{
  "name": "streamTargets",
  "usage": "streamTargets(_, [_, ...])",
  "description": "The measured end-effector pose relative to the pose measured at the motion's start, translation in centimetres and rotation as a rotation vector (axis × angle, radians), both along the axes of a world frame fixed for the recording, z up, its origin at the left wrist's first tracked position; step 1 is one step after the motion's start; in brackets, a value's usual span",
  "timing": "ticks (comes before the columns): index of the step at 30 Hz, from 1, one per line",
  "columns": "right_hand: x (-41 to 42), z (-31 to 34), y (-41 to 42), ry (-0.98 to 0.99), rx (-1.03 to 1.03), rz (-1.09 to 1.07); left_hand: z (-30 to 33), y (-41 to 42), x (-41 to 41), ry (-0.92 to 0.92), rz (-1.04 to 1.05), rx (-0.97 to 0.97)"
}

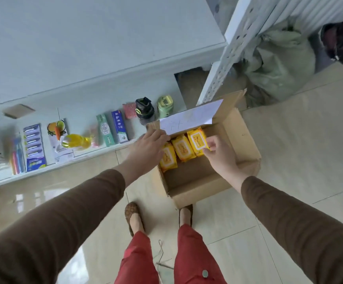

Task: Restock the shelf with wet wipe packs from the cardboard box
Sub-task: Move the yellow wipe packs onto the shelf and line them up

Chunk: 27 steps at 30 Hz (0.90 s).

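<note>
An open cardboard box (246, 144) stands on the floor in front of my feet. Three yellow wet wipe packs lie side by side in its far half: the left pack (167, 160), the middle pack (182, 149) and the right pack (197, 140). My left hand (148, 148) rests over the box's left rim with its fingers on the white-papered flap (191, 116), partly covering the left pack. My right hand (220, 154) pinches the right pack's lower right corner. The low white shelf (88, 103) runs along the left.
The low shelf carries toothbrush packs (33, 146), toothpaste boxes (113, 128), a yellow bottle (76, 141), a black cup (145, 109) and a green jar (165, 106). A perforated white upright (223, 64) rises behind the box. A green sack (277, 64) sits at the back right.
</note>
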State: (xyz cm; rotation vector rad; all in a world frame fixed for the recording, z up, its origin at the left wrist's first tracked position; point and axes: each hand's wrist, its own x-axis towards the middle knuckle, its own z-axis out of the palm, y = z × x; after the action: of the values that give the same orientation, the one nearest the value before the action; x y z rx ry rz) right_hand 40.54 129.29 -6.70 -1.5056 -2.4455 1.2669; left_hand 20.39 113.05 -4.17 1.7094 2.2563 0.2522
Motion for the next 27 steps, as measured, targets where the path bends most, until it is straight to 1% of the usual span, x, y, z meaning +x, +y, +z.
streamTargets(3, [1.7, -5.7, 2.0, -0.072, -0.123, -0.043, -5.7, 2.0, 0.9, -0.016, 0.023, -0.152])
streamTargets(5, [2.2, -9.5, 3.3, -0.118, -0.182, -0.071, -9.6, 3.3, 1.0, 0.01, -0.013, -0.241])
streamTargets(10, [2.0, -19.2, 6.9, -0.23, -0.244, -0.154, -19.3, 7.1, 0.3, 0.155, -0.191, -0.395])
streamTargets(13, [1.0, -24.3, 8.5, -0.27, -0.262, -0.191, -25.0, 8.8, -0.1, 0.276, -0.35, -0.468])
streamTargets(17, [-0.2, -31.1, 10.1, -0.306, -0.221, -0.214, -31.4, 9.7, -0.3, 0.41, -0.554, -0.591])
streamTargets(19, [-1.0, -33.0, 10.3, -0.336, -0.2, -0.202, -33.5, 9.7, -0.2, 0.439, -0.593, -0.625])
streamTargets(23, [-1.8, -35.2, 10.7, -0.391, -0.106, -0.198, -35.7, 9.2, -0.1, 0.454, -0.63, -0.571])
streamTargets(27, [-2.4, -36.4, 10.9, -0.361, -0.225, -0.233, -36.1, 9.7, -0.1, 0.531, -0.689, -0.537])
